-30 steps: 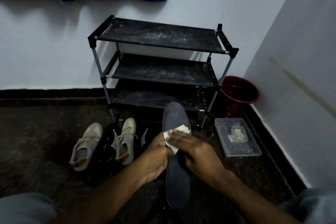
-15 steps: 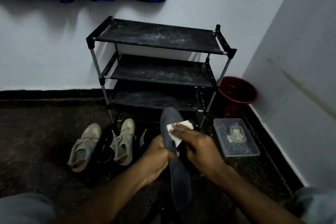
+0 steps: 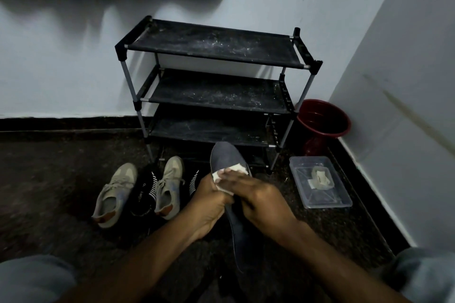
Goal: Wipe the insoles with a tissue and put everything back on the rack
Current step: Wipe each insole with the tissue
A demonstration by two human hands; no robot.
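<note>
Right hand (image 3: 258, 194), seemingly flat, on tissue (image 3: 236, 169)

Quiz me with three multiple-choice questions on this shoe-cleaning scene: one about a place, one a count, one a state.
1. Where is the red bucket relative to the rack? A on its top shelf; B at its left; C on the floor at its right.
2. How many beige shoes lie on the floor? A two; B one; C four.
3. What is happening to the insole? A it sits inside a shoe; B the left hand holds it while the right hand presses a tissue on it; C it lies untouched.
Answers: 1 C, the bucket stands in the corner beside the rack's right legs. 2 A, a pair lies left of the hands. 3 B, flat fingers cover the white tissue on the insole.
</note>
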